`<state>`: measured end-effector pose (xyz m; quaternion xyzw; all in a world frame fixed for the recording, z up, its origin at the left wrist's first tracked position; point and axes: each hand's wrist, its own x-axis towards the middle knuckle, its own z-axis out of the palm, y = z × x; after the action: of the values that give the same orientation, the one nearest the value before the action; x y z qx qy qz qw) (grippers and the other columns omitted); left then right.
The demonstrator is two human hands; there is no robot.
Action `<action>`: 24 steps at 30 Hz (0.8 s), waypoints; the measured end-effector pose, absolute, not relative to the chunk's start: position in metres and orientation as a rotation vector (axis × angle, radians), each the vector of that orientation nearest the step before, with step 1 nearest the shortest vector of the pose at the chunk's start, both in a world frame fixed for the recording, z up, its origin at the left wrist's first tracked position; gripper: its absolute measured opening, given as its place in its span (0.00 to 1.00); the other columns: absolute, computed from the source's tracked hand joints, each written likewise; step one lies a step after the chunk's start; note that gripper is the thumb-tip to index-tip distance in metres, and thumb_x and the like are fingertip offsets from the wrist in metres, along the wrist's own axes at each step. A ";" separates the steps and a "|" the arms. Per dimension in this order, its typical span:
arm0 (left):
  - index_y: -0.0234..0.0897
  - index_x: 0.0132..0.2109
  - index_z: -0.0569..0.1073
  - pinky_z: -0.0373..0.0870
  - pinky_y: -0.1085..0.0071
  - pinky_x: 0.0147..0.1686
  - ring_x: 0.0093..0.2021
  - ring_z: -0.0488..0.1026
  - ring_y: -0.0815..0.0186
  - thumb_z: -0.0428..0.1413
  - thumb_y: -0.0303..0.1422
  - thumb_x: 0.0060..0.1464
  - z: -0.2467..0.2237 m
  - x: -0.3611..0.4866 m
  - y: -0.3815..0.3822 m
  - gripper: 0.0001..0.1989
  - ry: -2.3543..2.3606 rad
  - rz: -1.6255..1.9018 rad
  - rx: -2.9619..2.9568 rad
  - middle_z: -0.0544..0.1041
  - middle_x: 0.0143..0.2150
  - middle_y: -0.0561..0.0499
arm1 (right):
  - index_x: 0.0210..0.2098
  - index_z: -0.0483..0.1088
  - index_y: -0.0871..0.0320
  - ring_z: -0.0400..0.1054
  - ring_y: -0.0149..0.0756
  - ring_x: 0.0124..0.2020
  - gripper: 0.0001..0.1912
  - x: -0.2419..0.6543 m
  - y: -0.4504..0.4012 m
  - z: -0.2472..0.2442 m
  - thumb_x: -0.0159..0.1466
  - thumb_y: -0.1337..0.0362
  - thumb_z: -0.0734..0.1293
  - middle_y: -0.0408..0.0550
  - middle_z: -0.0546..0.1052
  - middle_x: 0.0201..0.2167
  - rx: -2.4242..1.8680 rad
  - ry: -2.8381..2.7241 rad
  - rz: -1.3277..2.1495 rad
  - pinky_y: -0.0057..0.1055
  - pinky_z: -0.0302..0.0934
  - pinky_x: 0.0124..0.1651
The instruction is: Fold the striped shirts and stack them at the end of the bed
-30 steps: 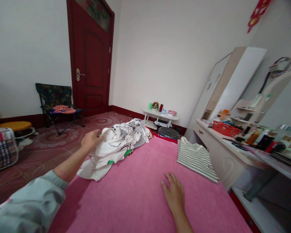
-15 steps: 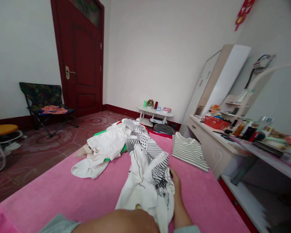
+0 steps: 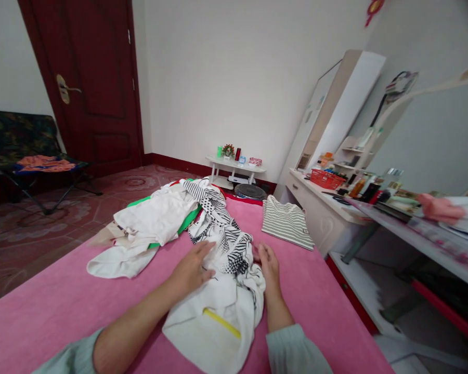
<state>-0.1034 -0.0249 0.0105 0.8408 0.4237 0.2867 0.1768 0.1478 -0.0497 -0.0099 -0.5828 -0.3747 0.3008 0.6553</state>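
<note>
A white garment with black stripes and dots (image 3: 218,291) lies crumpled on the pink bed cover (image 3: 320,311), a yellow strip showing near its close end. My left hand (image 3: 193,267) rests at its left side, fingers apart. On the right side, my right hand (image 3: 268,262) is upright against the fabric with its fingers spread a little. Beyond my left hand is a heap of white clothes (image 3: 159,215) with green cloth under it. A folded striped shirt (image 3: 287,223) lies flat at the right edge of the bed.
At the right stand a white dresser (image 3: 315,205) with a red basket (image 3: 326,179) and bottles, and a mirror. A low white table (image 3: 234,165) is by the far wall. A camouflage folding chair (image 3: 23,140) stands left, near the dark red door (image 3: 89,78).
My left hand has moved forward from the near edge onto the garment's left side. The yellow strip is now more exposed. The view has shifted to the right.
</note>
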 end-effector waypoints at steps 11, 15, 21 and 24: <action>0.46 0.49 0.75 0.67 0.67 0.40 0.42 0.73 0.59 0.54 0.40 0.54 0.015 -0.109 -0.015 0.16 1.362 0.648 2.401 0.73 0.46 0.48 | 0.33 0.77 0.53 0.58 0.47 0.60 0.12 0.123 -0.065 0.018 0.48 0.60 0.71 0.52 0.66 0.59 -1.542 -1.490 0.413 0.40 0.51 0.62; 0.38 0.34 0.76 0.65 0.69 0.39 0.38 0.72 0.62 0.54 0.39 0.53 0.014 -0.124 0.004 0.11 1.251 1.027 2.119 0.75 0.35 0.49 | 0.27 0.72 0.57 0.70 0.43 0.37 0.12 0.154 -0.061 0.013 0.51 0.54 0.67 0.51 0.76 0.32 -1.443 -1.043 0.408 0.43 0.63 0.47; 0.35 0.34 0.72 0.65 0.73 0.35 0.36 0.71 0.66 0.58 0.44 0.49 0.033 -0.145 0.019 0.15 1.030 1.602 1.382 0.75 0.39 0.49 | 0.25 0.61 0.55 0.64 0.33 0.26 0.12 0.204 -0.067 0.031 0.47 0.57 0.67 0.38 0.66 0.21 -0.994 -0.292 0.278 0.33 0.63 0.33; 0.36 0.36 0.70 0.60 0.78 0.24 0.23 0.64 0.73 0.61 0.43 0.46 0.051 -0.152 0.019 0.16 0.924 1.728 1.121 0.70 0.26 0.57 | 0.24 0.58 0.54 0.64 0.32 0.27 0.12 0.220 -0.074 0.053 0.47 0.59 0.67 0.37 0.65 0.21 -0.910 -0.201 0.123 0.32 0.63 0.33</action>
<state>-0.1518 0.0194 0.0512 0.4490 0.3699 0.6919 0.4277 0.2202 -0.0740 0.0529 -0.4382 -0.0969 0.0592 0.8917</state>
